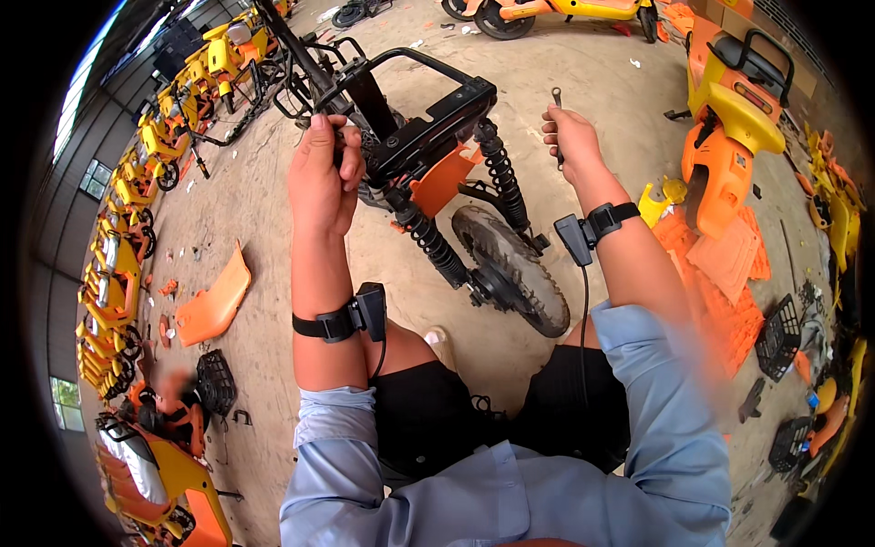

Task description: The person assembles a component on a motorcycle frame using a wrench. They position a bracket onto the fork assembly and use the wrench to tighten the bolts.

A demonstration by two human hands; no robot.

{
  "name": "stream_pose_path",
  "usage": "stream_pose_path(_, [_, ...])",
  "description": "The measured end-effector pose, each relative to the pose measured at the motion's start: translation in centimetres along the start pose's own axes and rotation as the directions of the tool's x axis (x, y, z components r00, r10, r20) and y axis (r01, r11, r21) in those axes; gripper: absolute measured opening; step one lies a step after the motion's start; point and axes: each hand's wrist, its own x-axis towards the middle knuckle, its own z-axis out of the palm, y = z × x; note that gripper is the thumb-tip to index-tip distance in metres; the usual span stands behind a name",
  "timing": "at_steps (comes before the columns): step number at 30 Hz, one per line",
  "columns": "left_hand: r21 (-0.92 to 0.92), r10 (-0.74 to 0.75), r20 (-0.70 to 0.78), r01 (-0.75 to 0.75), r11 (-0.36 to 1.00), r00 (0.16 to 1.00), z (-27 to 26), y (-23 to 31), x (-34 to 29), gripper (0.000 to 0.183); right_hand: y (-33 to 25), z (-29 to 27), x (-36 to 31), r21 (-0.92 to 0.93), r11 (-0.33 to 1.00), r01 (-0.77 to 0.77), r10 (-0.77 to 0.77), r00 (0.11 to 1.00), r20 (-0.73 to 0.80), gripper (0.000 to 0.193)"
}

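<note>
In front of me stands a partly stripped scooter with a bare black frame (pixel 456 114). Its wheel (pixel 524 273) points toward me between my knees, with a coil-spring shock absorber (pixel 500 173) on one side and a second shock absorber (pixel 428 239) on the other. An orange panel (pixel 442 180) sits between them. My right hand (pixel 574 139) grips a wrench (pixel 557 97), held upright to the right of the frame and apart from it. At the frame's left side, my left hand (pixel 324 173) is raised with curled fingers; whatever it may hold is hidden.
An orange body panel (pixel 217 299) lies on the floor at left. Yellow scooters (pixel 118 264) line the left wall. At right are an orange-and-yellow scooter (pixel 729 146), stacked orange panels (pixel 725 251) and a black basket (pixel 779 337). Another scooter (pixel 556 11) stands at the far side.
</note>
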Motion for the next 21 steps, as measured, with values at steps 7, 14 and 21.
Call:
stream_pose_path(7, [0.62, -0.015, -0.011, 0.018, 0.784, 1.0, 5.4, -1.4, 3.5, 0.04, -0.3, 3.4, -1.7, -0.077, 0.996, 0.039, -0.022, 0.977, 0.212, 0.03])
stream_pose_path(14, [0.882, 0.035, 0.018, -0.033, 0.471, 0.999, 8.9, -4.5, 7.9, 0.036, 0.2, 3.5, -1.4, -0.172, 0.97, 0.173, -0.131, 0.965, 0.229, 0.034])
stream_pose_path(21, [0.872, 0.139, -0.075, -0.003, 0.489, 0.987, 8.7, -6.8, 8.6, 0.034, 0.0, 1.9, -0.6, -0.134, 0.98, 0.145, -0.113, 0.969, 0.221, 0.034])
